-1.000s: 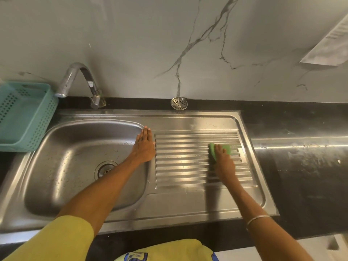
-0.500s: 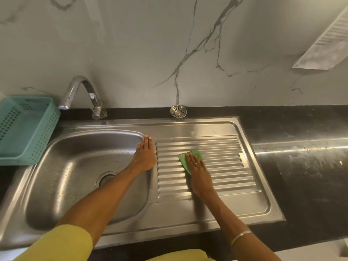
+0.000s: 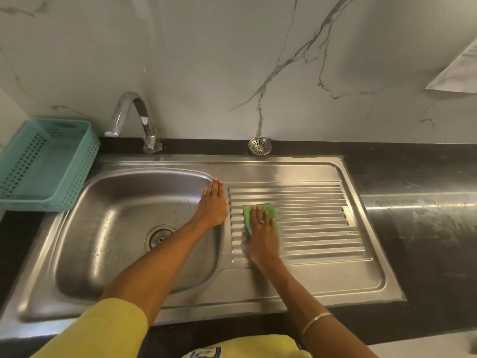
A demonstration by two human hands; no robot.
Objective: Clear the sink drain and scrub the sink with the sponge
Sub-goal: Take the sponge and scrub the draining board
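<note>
Right hand [image 3: 263, 228] presses sponge [image 3: 259, 215] on drainboard [image 3: 317, 218] — left hand [image 3: 213, 204] flat

The sink [image 3: 134, 228] is brushed stainless steel with a dull sheen, beaded with water in the basin, and its draining board [image 3: 309, 220] is pressed into smooth ridges. The tap [image 3: 134, 117] is polished chrome. The basket [image 3: 46, 164] is perforated teal plastic. The tabletop [image 3: 426, 228] is glossy black stone, the wall [image 3: 206, 60] veined marble-look, the sponge [image 3: 268, 210] matt green.
</note>
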